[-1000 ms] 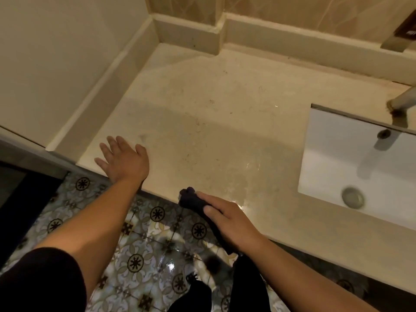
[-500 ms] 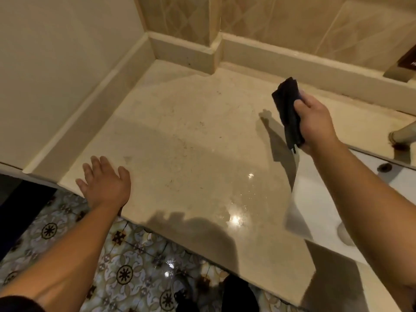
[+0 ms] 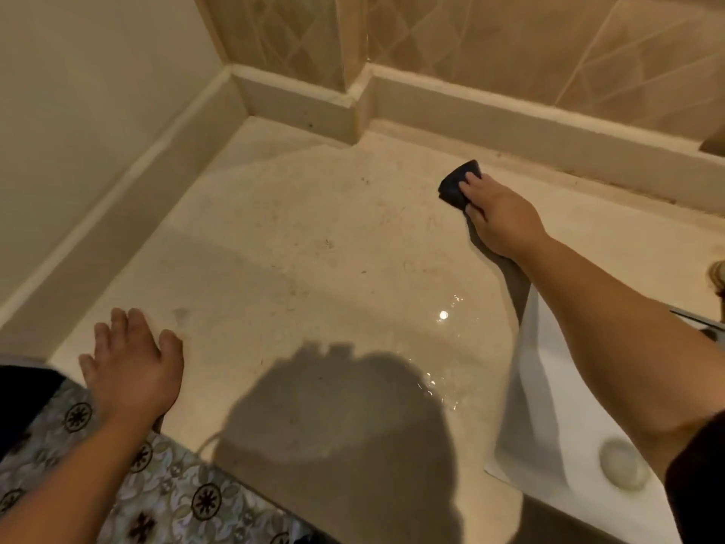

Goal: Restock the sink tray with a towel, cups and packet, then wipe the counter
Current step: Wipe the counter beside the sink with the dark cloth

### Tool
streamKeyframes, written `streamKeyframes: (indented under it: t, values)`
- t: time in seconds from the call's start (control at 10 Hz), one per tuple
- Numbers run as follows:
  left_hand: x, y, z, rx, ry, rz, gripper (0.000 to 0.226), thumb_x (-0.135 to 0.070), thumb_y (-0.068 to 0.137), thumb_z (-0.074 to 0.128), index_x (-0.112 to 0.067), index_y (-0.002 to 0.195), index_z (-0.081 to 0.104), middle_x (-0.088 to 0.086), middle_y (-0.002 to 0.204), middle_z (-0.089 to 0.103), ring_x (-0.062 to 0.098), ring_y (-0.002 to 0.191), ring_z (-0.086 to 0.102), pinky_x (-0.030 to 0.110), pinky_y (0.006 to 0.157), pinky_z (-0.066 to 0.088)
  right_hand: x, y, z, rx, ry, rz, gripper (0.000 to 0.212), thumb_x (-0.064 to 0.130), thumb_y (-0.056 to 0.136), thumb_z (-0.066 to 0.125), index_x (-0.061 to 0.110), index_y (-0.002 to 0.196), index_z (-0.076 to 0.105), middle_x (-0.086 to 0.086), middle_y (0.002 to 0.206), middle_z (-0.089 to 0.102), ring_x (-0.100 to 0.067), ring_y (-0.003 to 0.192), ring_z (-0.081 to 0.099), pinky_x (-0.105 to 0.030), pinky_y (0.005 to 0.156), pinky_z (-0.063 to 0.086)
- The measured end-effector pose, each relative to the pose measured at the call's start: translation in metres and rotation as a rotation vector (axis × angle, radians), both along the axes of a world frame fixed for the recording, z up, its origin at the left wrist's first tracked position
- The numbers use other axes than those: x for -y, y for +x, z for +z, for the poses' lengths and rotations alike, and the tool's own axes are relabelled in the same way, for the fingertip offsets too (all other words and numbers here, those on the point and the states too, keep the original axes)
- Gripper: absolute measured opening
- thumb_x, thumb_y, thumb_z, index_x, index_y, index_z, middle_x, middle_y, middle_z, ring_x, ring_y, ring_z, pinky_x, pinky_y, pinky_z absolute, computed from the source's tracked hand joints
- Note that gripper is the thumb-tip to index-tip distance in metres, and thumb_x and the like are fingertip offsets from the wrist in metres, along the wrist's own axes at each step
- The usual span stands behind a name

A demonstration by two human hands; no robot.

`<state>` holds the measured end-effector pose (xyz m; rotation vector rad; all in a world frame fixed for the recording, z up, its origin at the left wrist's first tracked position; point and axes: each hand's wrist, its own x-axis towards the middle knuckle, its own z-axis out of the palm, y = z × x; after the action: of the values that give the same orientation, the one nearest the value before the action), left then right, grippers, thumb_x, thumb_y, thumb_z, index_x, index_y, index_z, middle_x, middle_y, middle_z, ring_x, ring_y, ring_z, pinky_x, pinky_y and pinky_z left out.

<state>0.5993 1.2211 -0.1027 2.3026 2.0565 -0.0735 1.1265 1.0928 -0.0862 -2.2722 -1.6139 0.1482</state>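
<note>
A dark cloth [image 3: 455, 185] lies pressed flat on the beige stone counter [image 3: 298, 245] near the back ledge. My right hand [image 3: 498, 215] covers most of it, fingers spread over the top and holding it down. My left hand [image 3: 131, 365] rests palm down on the counter's front left edge, fingers apart, holding nothing. The counter shows wet, shiny patches near the middle. No tray, towel, cups or packet appear in view.
A white sink basin [image 3: 549, 418] with a round drain plug [image 3: 622, 463] sits at the right, partly behind my right forearm. A raised ledge [image 3: 510, 111] runs along the tiled back wall and left wall. Patterned floor tiles [image 3: 188, 500] lie below the counter's front edge.
My right hand lifted the cloth from the counter's front edge, carried it up and back, and now presses it on the counter by the back ledge. The left hand stays planted.
</note>
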Motion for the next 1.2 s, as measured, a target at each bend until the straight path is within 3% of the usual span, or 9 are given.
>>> streamKeyframes:
  t: [0.1, 0.3, 0.5, 0.7, 0.8, 0.9, 1.0, 1.1, 1.2]
  values:
    - [0.000, 0.001, 0.002, -0.002, -0.006, 0.006, 0.069, -0.047, 0.092, 0.020, -0.005, 0.146, 0.028, 0.016, 0.158, 0.024, 0.036, 0.143, 0.018, 0.062, 0.110, 0.021, 0.020, -0.040, 0.005, 0.011, 0.037, 0.116, 0.040, 0.008, 0.094, 0.055, 0.004, 0.134, 0.052, -0.016, 0.142, 0.049, -0.037, 0.129, 0.045, -0.044, 0.102, 0.037]
    - [0.004, 0.004, 0.008, 0.018, -0.022, 0.004, 0.072, -0.045, 0.090, 0.019, -0.003, 0.148, 0.025, 0.017, 0.159, 0.021, 0.036, 0.145, 0.015, 0.062, 0.112, 0.017, 0.092, -0.168, 0.019, -0.049, 0.013, 0.319, 0.040, -0.001, 0.086, 0.065, 0.000, 0.125, 0.060, -0.019, 0.134, 0.056, -0.040, 0.125, 0.049, -0.048, 0.103, 0.038]
    - [0.007, 0.004, 0.012, 0.078, -0.091, 0.012, 0.073, -0.046, 0.093, 0.017, -0.006, 0.154, 0.013, 0.011, 0.163, 0.006, 0.031, 0.149, 0.002, 0.058, 0.116, 0.003, 0.162, -0.313, 0.024, -0.099, -0.049, 0.428, 0.057, 0.001, 0.073, 0.078, 0.006, 0.127, 0.060, -0.015, 0.137, 0.054, -0.039, 0.127, 0.048, -0.056, 0.102, 0.040]
    - [0.007, 0.002, 0.015, 0.099, -0.162, 0.002, 0.071, -0.046, 0.096, 0.017, -0.008, 0.154, 0.002, 0.009, 0.164, -0.004, 0.030, 0.149, -0.006, 0.056, 0.117, -0.004, 0.199, -0.384, 0.012, -0.275, -0.049, 0.377, 0.065, -0.008, 0.083, 0.058, 0.011, 0.143, 0.041, -0.005, 0.152, 0.025, -0.030, 0.143, 0.014, -0.045, 0.117, 0.009]
    - [0.006, 0.002, 0.015, 0.099, -0.170, -0.001, 0.072, -0.047, 0.096, 0.016, -0.008, 0.154, 0.001, 0.010, 0.164, -0.005, 0.030, 0.149, -0.007, 0.057, 0.117, -0.005, 0.208, -0.408, 0.015, -0.394, 0.031, 0.369, 0.059, -0.011, 0.081, 0.058, 0.006, 0.137, 0.049, -0.010, 0.147, 0.037, -0.029, 0.138, 0.032, -0.046, 0.114, 0.021]
    - [0.006, 0.002, 0.014, 0.103, -0.168, -0.005, 0.072, -0.047, 0.095, 0.016, -0.008, 0.154, 0.002, 0.010, 0.164, -0.004, 0.031, 0.149, -0.006, 0.057, 0.116, -0.004, 0.208, -0.420, 0.026, -0.690, 0.133, 0.114, 0.048, -0.001, 0.093, 0.050, 0.019, 0.137, 0.049, 0.005, 0.144, 0.044, -0.004, 0.134, 0.037, -0.027, 0.114, 0.026]
    - [0.005, 0.002, 0.015, 0.101, -0.178, -0.006, 0.072, -0.047, 0.096, 0.017, -0.008, 0.154, 0.001, 0.010, 0.164, -0.004, 0.031, 0.149, -0.006, 0.057, 0.117, -0.004, 0.197, -0.415, 0.047, -1.426, 0.177, -0.316, 0.039, 0.010, 0.099, 0.048, 0.036, 0.126, 0.060, 0.009, 0.130, 0.061, -0.004, 0.120, 0.054, -0.029, 0.105, 0.041]
    - [0.005, 0.003, 0.016, 0.097, -0.189, 0.003, 0.072, -0.047, 0.096, 0.017, -0.008, 0.154, 0.001, 0.010, 0.164, -0.005, 0.030, 0.149, -0.007, 0.056, 0.117, -0.005, 0.189, -0.393, 0.059, -2.228, 0.397, -0.555, 0.031, 0.013, 0.092, 0.052, 0.013, 0.120, 0.065, -0.016, 0.116, 0.068, -0.028, 0.101, 0.066, -0.038, 0.089, 0.051]
    - [0.002, 0.004, 0.014, 0.102, -0.194, 0.015, 0.072, -0.046, 0.096, 0.018, -0.008, 0.155, 0.002, 0.009, 0.164, -0.004, 0.030, 0.149, -0.007, 0.056, 0.117, -0.005, 0.179, -0.344, 0.076, -2.212, 0.553, -0.621, 0.031, 0.018, 0.085, 0.057, 0.012, 0.115, 0.067, -0.016, 0.107, 0.069, -0.026, 0.088, 0.067, -0.036, 0.084, 0.052]
